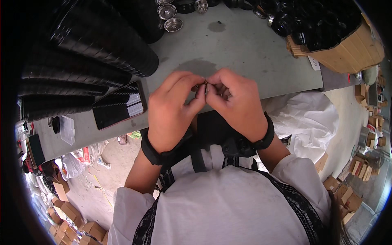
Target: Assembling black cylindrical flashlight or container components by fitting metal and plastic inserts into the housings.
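Above the near edge of the grey table (245,61), my two hands meet fingertip to fingertip. My left hand (173,102) is closed in a pinch, its thumb and forefinger tips touching those of the other hand. My right hand (237,92) is pinched the same way, with its remaining fingers curled in. A tiny dark thing seems to sit between the fingertips, too small to name. To the left of my hands lies a phone (119,105) with a dark, reflecting screen. Tall stacks of black ribbed round parts (102,36) lean beyond it.
Metal strainer baskets (173,25) stand at the far edge. On the far right, a cardboard box (347,49) overflows with black parts. A clear plastic case (67,130) lies at the left edge. White sheeting (306,118) hangs below the table's right side; cartons (71,212) crowd the floor.
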Demonstrator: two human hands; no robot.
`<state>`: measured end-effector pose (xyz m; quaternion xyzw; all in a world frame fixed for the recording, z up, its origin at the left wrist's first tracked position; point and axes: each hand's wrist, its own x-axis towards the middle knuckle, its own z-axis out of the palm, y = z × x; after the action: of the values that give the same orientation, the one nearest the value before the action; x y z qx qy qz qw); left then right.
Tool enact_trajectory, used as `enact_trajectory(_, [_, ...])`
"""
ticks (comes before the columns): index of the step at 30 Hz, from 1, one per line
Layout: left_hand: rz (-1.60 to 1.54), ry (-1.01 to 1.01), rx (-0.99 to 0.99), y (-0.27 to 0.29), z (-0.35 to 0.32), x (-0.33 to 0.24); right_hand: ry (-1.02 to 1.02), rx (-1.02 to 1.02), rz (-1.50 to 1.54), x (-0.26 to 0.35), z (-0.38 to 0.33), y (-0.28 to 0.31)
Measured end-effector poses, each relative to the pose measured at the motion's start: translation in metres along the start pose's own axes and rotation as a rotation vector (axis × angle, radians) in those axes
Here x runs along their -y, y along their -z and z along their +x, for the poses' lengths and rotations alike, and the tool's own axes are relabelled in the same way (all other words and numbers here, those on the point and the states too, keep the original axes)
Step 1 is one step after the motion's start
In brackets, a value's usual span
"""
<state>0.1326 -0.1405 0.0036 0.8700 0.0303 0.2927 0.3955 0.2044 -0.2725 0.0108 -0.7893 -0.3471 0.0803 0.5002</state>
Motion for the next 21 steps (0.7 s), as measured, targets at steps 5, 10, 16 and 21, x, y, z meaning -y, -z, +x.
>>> enact_trajectory(5, [-0.047, 0.005, -0.001, -0.002, -0.004, 0.002, -0.018, 0.101, 0.016, 0.003, 0.005, 0.009])
enact_trajectory(10, [-0.143, 0.067, -0.003, -0.003, -0.006, 0.0, -0.066, 0.116, 0.171, -0.003, 0.005, 0.006])
enact_trajectory(16, [-0.225, 0.12, -0.01, -0.006, -0.009, 0.002, -0.151, 0.153, 0.293, -0.006, 0.007, 0.006])
enact_trajectory(21, [-0.292, 0.165, -0.035, -0.009, -0.013, 0.004, -0.184, 0.2, 0.29, -0.006, 0.01, 0.01])
